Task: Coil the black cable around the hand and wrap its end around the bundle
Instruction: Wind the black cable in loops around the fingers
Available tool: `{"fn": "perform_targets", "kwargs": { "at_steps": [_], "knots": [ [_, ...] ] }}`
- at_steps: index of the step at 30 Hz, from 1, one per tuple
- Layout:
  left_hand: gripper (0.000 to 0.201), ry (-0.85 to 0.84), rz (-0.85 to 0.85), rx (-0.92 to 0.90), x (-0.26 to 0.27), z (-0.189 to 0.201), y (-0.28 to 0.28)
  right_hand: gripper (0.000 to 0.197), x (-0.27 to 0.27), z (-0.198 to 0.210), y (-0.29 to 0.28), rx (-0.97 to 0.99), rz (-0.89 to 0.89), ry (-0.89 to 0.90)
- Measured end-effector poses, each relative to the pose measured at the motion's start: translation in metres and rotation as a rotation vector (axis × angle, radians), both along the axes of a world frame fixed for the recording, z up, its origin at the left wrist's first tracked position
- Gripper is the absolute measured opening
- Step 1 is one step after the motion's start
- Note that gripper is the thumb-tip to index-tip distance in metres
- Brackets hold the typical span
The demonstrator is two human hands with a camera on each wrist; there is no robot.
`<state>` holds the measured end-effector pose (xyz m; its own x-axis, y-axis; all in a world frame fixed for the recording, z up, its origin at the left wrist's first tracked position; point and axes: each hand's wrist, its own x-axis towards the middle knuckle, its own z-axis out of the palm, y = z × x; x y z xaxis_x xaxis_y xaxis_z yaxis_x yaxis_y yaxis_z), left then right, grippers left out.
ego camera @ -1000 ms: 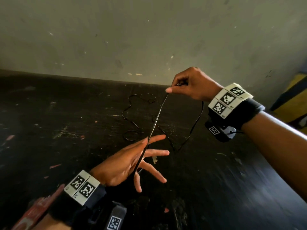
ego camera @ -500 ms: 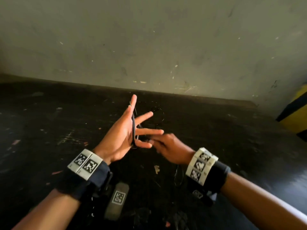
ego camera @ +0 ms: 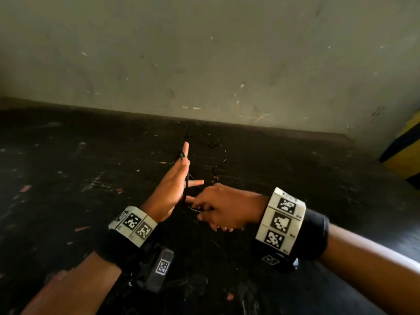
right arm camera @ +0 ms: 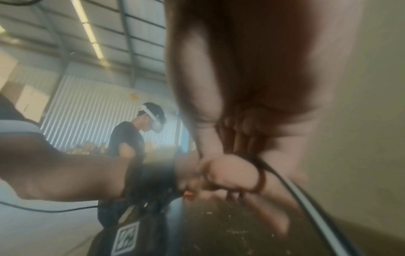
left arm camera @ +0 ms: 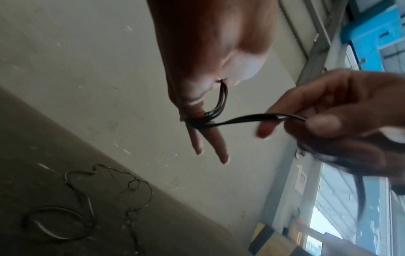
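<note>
A thin black cable (ego camera: 186, 185) runs in several turns down my left hand (ego camera: 176, 185), from the raised fingers to the base of the palm. That hand stands upright over the dark table with its fingers straight and spread. In the left wrist view the turns (left arm camera: 197, 124) sit around the fingers (left arm camera: 215, 143). My right hand (ego camera: 204, 210) is just below and right of the left palm and pinches the cable (left arm camera: 252, 118) between thumb and fingers. The remaining cable (ego camera: 212, 145) lies in loose loops on the table behind the hands, also seen as loose loops (left arm camera: 72, 216).
The dark, scuffed table (ego camera: 91, 178) meets a plain grey wall (ego camera: 204, 53) at the back. A yellow and black object (ego camera: 406, 151) stands at the far right. In the right wrist view another person (right arm camera: 131, 135) with a headset stands in the background.
My right hand came down from the upper right to just under the left palm, carrying the cable around. My left hand rose and turned upright, and more cable lies round it.
</note>
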<state>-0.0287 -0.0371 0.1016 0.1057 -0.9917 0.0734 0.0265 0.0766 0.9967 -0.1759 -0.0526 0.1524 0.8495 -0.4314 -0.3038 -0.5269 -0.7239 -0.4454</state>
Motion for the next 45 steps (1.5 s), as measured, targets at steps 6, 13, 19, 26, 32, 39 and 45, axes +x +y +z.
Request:
{"fn": "perform_targets", "kwargs": {
  "at_steps": [6,13,19,26,32,39,45],
  "knots": [
    [0.043,-0.151,-0.246,0.165,0.001,-0.02,0.025,0.015,-0.013,0.057,-0.018,-0.316,0.088,0.087],
    [0.046,0.037,-0.543,0.297,-0.004,-0.01,0.049,0.02,-0.029,0.102,-0.064,-0.462,0.06,-0.123],
    [0.047,0.127,-0.687,0.255,-0.007,0.007,0.055,0.027,-0.036,0.071,-0.09,-0.497,-0.009,-0.345],
    [0.044,0.432,-0.584,0.095,-0.006,0.035,0.043,0.026,-0.026,-0.023,-0.08,-0.329,-0.132,-0.527],
    [0.046,0.558,-0.321,-0.023,-0.001,0.043,0.007,0.019,-0.004,-0.053,-0.025,0.062,-0.201,-0.491],
    [0.05,0.35,-0.145,-0.028,0.01,0.027,-0.014,0.018,-0.008,-0.027,0.001,0.092,-0.118,-0.263],
    [0.058,-0.007,-0.125,0.052,0.01,0.003,-0.003,0.021,-0.021,0.021,-0.001,-0.175,-0.011,-0.019]
  ]
}}
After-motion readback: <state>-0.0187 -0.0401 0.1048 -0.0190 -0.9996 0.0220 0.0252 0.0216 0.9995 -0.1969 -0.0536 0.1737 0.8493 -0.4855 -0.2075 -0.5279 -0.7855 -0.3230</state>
